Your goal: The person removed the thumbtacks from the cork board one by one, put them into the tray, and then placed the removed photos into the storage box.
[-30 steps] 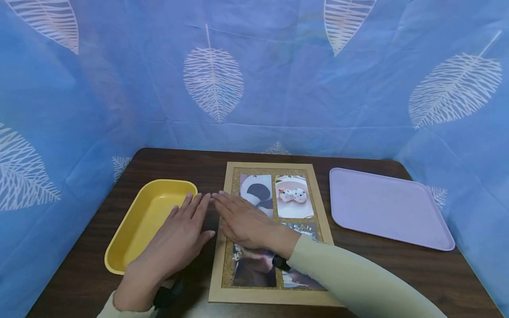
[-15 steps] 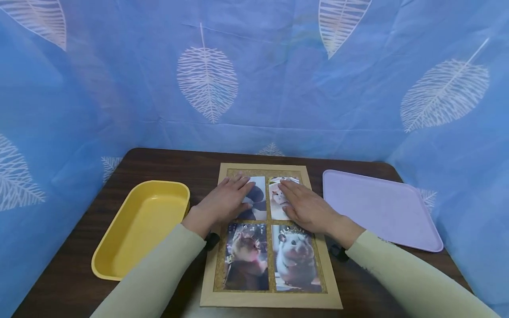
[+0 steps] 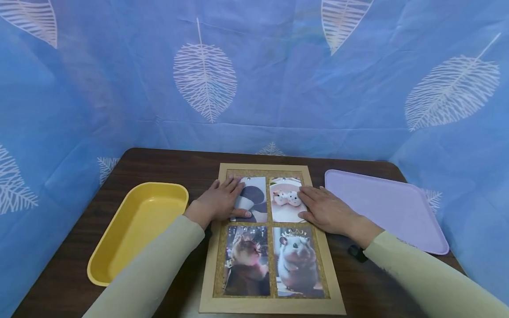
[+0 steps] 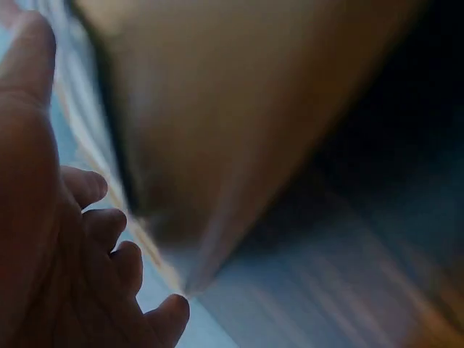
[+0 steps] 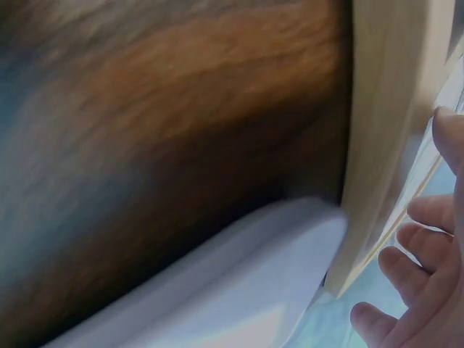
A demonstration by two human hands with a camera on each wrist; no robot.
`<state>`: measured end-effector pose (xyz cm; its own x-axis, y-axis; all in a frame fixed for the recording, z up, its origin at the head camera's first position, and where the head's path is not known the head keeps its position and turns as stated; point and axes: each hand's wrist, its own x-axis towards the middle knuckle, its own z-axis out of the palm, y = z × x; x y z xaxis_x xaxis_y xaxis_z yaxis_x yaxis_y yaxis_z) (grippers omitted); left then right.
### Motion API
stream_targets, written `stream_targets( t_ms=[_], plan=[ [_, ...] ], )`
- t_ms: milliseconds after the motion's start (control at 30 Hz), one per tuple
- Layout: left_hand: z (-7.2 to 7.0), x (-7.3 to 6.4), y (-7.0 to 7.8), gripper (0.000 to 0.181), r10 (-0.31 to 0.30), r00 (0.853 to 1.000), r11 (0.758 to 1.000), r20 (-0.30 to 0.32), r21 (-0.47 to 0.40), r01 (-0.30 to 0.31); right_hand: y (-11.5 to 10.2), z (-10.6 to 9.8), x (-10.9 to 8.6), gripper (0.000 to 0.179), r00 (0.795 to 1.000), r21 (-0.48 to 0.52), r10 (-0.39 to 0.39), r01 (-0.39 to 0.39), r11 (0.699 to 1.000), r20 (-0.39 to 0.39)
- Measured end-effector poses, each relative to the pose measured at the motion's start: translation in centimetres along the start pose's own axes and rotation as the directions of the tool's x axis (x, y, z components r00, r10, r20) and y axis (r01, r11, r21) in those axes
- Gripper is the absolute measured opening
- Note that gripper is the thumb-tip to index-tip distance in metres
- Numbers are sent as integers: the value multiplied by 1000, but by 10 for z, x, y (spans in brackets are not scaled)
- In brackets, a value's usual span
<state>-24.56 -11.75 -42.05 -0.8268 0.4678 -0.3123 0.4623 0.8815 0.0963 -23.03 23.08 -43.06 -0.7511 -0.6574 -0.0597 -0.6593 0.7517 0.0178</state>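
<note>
A wood-framed cork board [image 3: 272, 304] lies flat in the middle of the head view, with several photos pinned on it. Over its upper left border rests my left hand [image 3: 218, 198], fingers extended, thumb and fingertips on the edge of the grey-and-white photo [image 3: 258, 205]. Across the right border lies my right hand [image 3: 328, 210], its straight fingertips at the edge of the photo of two spotted white figures [image 3: 284, 214]. Below are a dark pinkish animal photo [image 3: 248, 260] and a crowned hamster photo [image 3: 296, 260]. Both wrist views show spread fingers beside the frame's side.
To the left stands a deep yellow tray [image 3: 137, 238], partly behind the left sleeve [image 3: 155, 265]. A flat lilac tray [image 3: 381, 203] lies to the right, close to the right hand. The dark wood table [image 3: 179, 161] backs onto a blue leaf-print cloth [image 3: 278, 88].
My hands have gone from fingertips together over the left border to lying on the upper photos, then apart to opposite sides. The upper right photo is now mostly uncovered.
</note>
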Motion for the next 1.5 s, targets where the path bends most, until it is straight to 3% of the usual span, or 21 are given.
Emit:
stream_targets(
  t_ms=[167,367,900,1000,1133,1333,1500],
  plan=[
    [4,0,-1,106,5,999,1000,34,6,-5,4,1,-8,62,1000,-24,-8,8,1000,-2],
    [10,2,-2,105,14,1000,999,17,37,-14,6,3,-12,62,1000,-52,-18,18,998,-2],
    [17,0,-6,105,10,1000,997,7,79,-10,17,-12,10,44,995,-80,-96,94,992,-20],
    [17,-2,-6,105,14,1000,997,10,77,-14,19,-15,15,28,992,-64,-117,114,991,-42],
    [17,-4,-6,105,18,1000,997,11,70,-19,20,-25,34,10,985,-74,-150,144,987,-81],
    [22,-1,-7,104,26,1000,995,-11,92,-25,15,-43,78,30,972,-170,-199,177,969,-121],
    [24,1,-8,104,28,1000,995,-7,93,-27,7,-54,118,28,945,-273,-297,253,928,-133]
  ],
)
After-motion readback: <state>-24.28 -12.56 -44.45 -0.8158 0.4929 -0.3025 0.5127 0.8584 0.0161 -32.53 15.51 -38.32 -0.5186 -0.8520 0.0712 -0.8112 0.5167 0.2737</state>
